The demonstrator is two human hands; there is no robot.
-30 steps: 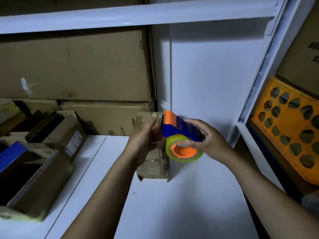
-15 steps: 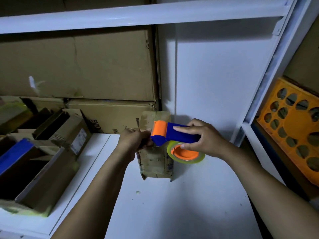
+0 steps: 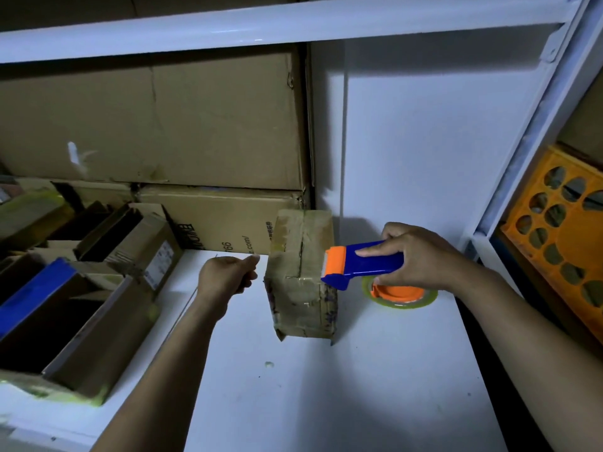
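Note:
A small, worn cardboard box [image 3: 301,288] stands on the white shelf [image 3: 293,402], its top seam crossed by old tape. My right hand [image 3: 421,256] grips a blue tape dispenser [image 3: 368,261]. The dispenser's orange cutter head sits at the box's upper right edge. Its clear tape roll with an orange core [image 3: 399,293] hangs just right of the box. My left hand [image 3: 225,275] is left of the box and not touching it. Its fingers are curled and pinch what looks like a thin strip of clear tape [image 3: 251,256].
Large cardboard cartons [image 3: 156,125] are stacked at the back left of the shelf. Several open small boxes [image 3: 98,288] lie at the left, one with a blue flap. A white upright [image 3: 528,132] bounds the bay on the right, with an orange perforated crate [image 3: 561,230] beyond it.
The dispenser has swung from left of the box top over to its right edge, and the roll has dropped lower. My left hand has let go of the box and pulled away to the left.

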